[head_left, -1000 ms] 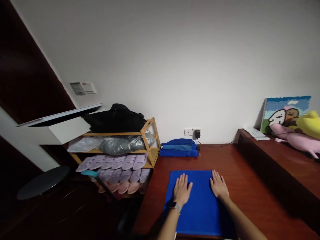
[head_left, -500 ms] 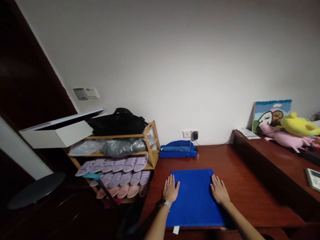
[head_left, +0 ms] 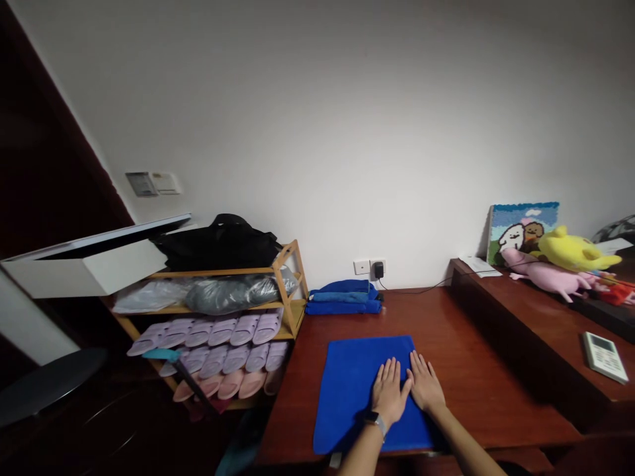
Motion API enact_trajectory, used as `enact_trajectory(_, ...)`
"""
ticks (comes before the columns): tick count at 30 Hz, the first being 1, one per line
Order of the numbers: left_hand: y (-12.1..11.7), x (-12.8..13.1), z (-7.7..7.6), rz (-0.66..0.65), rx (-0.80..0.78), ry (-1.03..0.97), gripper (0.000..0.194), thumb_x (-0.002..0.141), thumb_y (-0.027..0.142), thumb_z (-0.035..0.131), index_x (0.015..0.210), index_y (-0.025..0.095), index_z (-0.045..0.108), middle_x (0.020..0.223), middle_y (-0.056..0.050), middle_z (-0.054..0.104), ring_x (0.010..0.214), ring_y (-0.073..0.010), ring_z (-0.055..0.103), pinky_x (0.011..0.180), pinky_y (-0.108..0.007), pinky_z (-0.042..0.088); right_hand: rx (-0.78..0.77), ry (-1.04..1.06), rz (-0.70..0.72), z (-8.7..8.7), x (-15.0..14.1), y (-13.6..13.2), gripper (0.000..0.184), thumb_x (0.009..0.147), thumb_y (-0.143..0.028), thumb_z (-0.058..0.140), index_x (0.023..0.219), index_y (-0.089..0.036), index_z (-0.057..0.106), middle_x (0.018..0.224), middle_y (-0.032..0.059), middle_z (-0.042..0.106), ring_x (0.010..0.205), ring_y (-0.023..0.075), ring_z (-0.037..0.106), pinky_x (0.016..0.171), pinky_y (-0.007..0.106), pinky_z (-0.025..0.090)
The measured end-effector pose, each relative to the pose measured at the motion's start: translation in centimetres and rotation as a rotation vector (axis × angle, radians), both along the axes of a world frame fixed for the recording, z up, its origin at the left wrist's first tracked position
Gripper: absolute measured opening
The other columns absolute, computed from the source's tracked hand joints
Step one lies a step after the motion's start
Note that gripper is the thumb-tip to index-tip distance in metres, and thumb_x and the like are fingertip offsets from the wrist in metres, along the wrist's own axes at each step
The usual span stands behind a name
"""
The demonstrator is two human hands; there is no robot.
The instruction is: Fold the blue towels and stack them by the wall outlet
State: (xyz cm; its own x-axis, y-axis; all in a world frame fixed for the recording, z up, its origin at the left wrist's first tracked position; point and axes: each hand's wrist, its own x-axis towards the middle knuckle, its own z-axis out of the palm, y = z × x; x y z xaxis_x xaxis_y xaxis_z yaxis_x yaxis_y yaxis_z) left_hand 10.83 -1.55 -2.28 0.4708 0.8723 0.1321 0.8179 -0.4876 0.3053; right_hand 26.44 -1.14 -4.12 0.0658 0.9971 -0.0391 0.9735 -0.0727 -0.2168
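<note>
A blue cloth (head_left: 347,380) lies spread flat on the reddish-brown wooden table (head_left: 476,387), its near edge at the table's front edge. My left hand (head_left: 390,395) rests flat on the right half of the cloth, fingers stretched forward, a watch on the wrist. Beside it, my right hand (head_left: 425,385) lies flat along the cloth's right edge, partly over the wood. The two thumbs are close together. Neither hand grips anything. Farther back, by the wall, is a pile of folded blue cloths (head_left: 344,297).
Left of the table stands a wooden rack (head_left: 296,291) with slippers (head_left: 243,328) and a black bag (head_left: 223,244). A raised ledge (head_left: 520,291) on the right bears plush toys (head_left: 570,250) and a white calculator-like device (head_left: 604,357). A black plug (head_left: 379,270) sits in the wall socket.
My left hand has moved from the cloth's left edge across to the right, close to my right hand. My right hand stays at the right edge. The view has turned slightly right.
</note>
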Motion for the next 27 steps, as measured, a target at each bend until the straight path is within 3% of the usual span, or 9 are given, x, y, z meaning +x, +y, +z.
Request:
enact_trajectory(3,0.1,-4.6,0.0,0.071,0.008,0.039,0.073,0.104,0.058,0.01,0.161,0.016,0.03,0.168,-0.008,0.028,0.156,-0.0222,0.023,0.129,-0.044,0.021,0.012,0.023,-0.026,0.0,-0.1,0.0,0.069,0.102,-0.043,0.013,0.163,-0.011,0.019,0.17,0.0049,0.017,0.158,0.0205,0.014,0.128,0.042,0.009)
enact_trajectory(9,-0.1,-16.5,0.2,0.375,0.024,0.154,0.078,0.102,0.063,0.016,0.16,0.013,0.03,0.167,-0.01,0.026,0.156,-0.0257,0.023,0.128,-0.048,0.023,-0.008,-0.01,-0.045,0.9,-0.6,-0.1,0.07,0.102,-0.043,0.013,0.162,-0.009,0.018,0.17,0.004,0.018,0.158,0.0206,0.015,0.128,0.041,0.009)
enact_trajectory(12,-0.7,-19.7,0.3,0.423,0.015,0.157,0.078,0.103,0.062,0.016,0.16,0.01,0.029,0.167,-0.011,0.027,0.155,-0.0249,0.025,0.128,-0.047,0.023,-0.03,-0.032,-0.05,1.7,-0.7,-0.4,0.069,0.102,-0.042,0.014,0.162,-0.01,0.019,0.17,0.0038,0.019,0.157,0.0217,0.016,0.128,0.042,0.01)
enact_trajectory(15,-1.2,-20.7,0.5,0.441,0.029,0.145,0.076,0.104,0.059,0.018,0.159,0.009,0.031,0.166,-0.012,0.029,0.155,-0.0247,0.026,0.128,-0.045,0.024,-0.009,-0.039,-0.059,1.9,-0.6,-1.7,0.068,0.102,-0.042,0.013,0.162,-0.012,0.02,0.17,0.0036,0.021,0.157,0.0228,0.017,0.128,0.044,0.012)
enact_trajectory(18,-1.7,-19.5,1.0,0.47,0.106,0.101,0.072,0.105,0.055,0.019,0.159,0.01,0.032,0.166,-0.012,0.03,0.154,-0.0249,0.027,0.127,-0.045,0.026,0.062,-0.016,-0.046,0.9,-0.4,-4.3,0.069,0.102,-0.046,0.011,0.162,-0.014,0.022,0.169,0.0026,0.022,0.157,0.0228,0.016,0.128,0.044,0.013)
enact_trajectory(20,-2.2,-16.7,1.3,0.419,0.12,0.061,0.07,0.106,0.054,0.018,0.159,0.011,0.032,0.166,-0.011,0.031,0.154,-0.0247,0.027,0.127,-0.045,0.028,0.065,0.011,-0.035,0.1,-0.4,-6.0,0.07,0.102,-0.048,0.011,0.162,-0.014,0.024,0.169,0.0023,0.024,0.157,0.0229,0.016,0.128,0.044,0.015)
enact_trajectory(25,-4.5,-5.5,1.6,-0.015,0.084,-0.009,0.063,0.106,0.051,0.02,0.162,0.022,0.025,0.168,-0.004,0.028,0.155,-0.0235,0.025,0.128,-0.046,0.028,0.06,0.044,-0.017,-1.0,-0.5,-7.8,0.07,0.101,-0.048,0.019,0.161,-0.013,0.028,0.167,0.0045,0.027,0.157,0.0242,0.019,0.128,0.046,0.015)
enact_trajectory(27,-5.3,-2.1,1.2,-0.113,0.065,-0.019,0.062,0.106,0.049,0.02,0.163,0.024,0.018,0.168,-0.003,0.027,0.156,-0.0238,0.024,0.128,-0.048,0.027,0.07,0.048,0.009,-1.0,-0.4,-7.8,0.068,0.101,-0.047,0.021,0.161,-0.015,0.03,0.167,0.0039,0.026,0.156,0.0242,0.019,0.128,0.047,0.015)
